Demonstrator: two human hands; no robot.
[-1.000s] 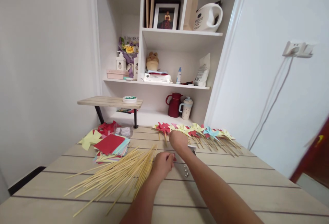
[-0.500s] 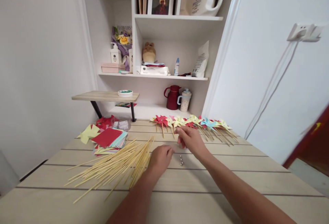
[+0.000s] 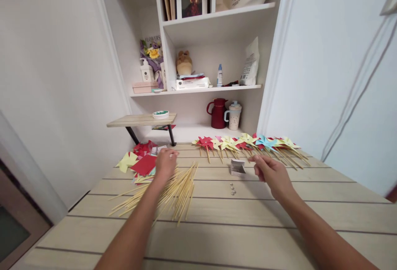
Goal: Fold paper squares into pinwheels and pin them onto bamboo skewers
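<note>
My left hand (image 3: pixel 166 164) is over the left side of the table, its fingers loosely bent and apart, beside a clear plastic container (image 3: pixel 155 149) and stacked coloured paper squares (image 3: pixel 144 165). Below it lies a heap of thin wooden sticks (image 3: pixel 182 191). My right hand (image 3: pixel 270 173) hovers on the right with thumb and index finger closed together; anything between them is too small to make out. Just left of it stands a small open box (image 3: pixel 237 168). Several tiny silver pieces (image 3: pixel 232 189) lie in front of the box.
Paper pinwheels on sticks (image 3: pixel 229 142) lie in a row along the table's back. A low wooden riser (image 3: pixel 139 120) stands back left, bearing a round white tin (image 3: pixel 160 114). Behind are a red jug (image 3: pixel 218 113), a speckled cup (image 3: pixel 235 117) and white shelves (image 3: pixel 198 91).
My hands have moved apart: the left toward the paper and plastic container, the right to the right. The small open box now shows between them. The view has shifted and tilted.
</note>
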